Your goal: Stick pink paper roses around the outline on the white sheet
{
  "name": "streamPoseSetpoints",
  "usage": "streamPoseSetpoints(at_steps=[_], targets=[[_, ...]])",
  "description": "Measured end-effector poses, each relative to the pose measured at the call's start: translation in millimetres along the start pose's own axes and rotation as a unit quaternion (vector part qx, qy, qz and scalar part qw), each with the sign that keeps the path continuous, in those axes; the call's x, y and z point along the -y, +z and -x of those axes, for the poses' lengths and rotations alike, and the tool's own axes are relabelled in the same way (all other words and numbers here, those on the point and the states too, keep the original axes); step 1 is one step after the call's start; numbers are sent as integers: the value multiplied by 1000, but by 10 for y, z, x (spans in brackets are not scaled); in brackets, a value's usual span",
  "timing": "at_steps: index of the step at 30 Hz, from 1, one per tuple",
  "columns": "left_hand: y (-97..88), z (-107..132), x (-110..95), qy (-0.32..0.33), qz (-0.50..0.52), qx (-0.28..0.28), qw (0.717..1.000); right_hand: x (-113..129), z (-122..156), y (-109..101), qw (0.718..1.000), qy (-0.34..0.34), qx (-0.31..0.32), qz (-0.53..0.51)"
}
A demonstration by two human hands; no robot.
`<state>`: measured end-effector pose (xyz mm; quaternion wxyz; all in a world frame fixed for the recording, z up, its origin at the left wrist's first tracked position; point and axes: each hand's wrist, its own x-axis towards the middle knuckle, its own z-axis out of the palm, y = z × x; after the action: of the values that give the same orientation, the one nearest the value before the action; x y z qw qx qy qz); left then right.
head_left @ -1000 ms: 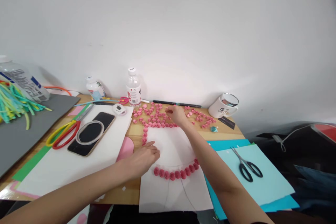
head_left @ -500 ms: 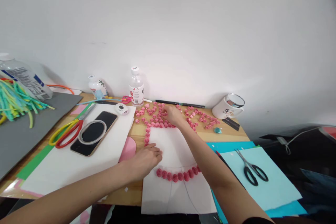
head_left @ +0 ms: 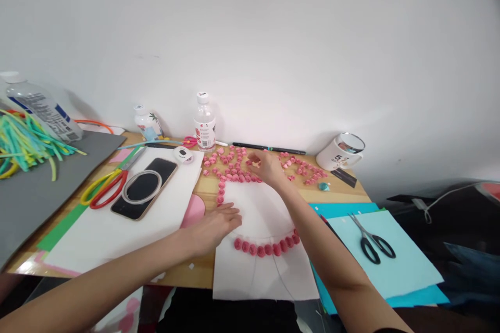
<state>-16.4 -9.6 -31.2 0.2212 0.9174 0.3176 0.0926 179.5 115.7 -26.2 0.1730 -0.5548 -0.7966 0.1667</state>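
Note:
My left hand (head_left: 215, 225) lies flat with fingers stretched on the left edge of a white sheet (head_left: 262, 260). A curved row of pink paper rolls (head_left: 266, 246) is stuck along a pencil line on that sheet, and another column of rolls (head_left: 221, 193) runs up its left side. My right hand (head_left: 269, 168) reaches to the back into a heap of loose pink rolls (head_left: 234, 166). Its fingertips are pinched together on one small pink roll.
A phone with a tape ring (head_left: 144, 191) and red and yellow scissors (head_left: 102, 191) lie on white paper at left. Two bottles (head_left: 204, 122) stand at the wall, a white mug (head_left: 340, 152) at back right. Black scissors (head_left: 371, 242) rest on blue paper. A grey board (head_left: 35, 190) holds coloured strips.
My right hand has lifted slightly off the heap with its fingertips pinched. My left hand has stayed on the sheet. The view has shifted a little.

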Motion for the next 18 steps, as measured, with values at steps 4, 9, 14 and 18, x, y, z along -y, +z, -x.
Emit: streamPoseSetpoints(at_steps=[4, 9, 14, 18], targets=[[-36, 63, -8, -105, 49, -74, 990, 124, 439, -39, 979, -27, 73, -190], [50, 168, -131, -258, 175, -94, 946, 346, 939, 110, 948, -40, 174, -262], [222, 267, -255, -329, 300, -10, 895, 518, 1170, 259, 952, -16, 195, -234], [301, 294, -265, -340, 336, 20, 878, 616, 1248, 284, 962, 9, 191, -194]])
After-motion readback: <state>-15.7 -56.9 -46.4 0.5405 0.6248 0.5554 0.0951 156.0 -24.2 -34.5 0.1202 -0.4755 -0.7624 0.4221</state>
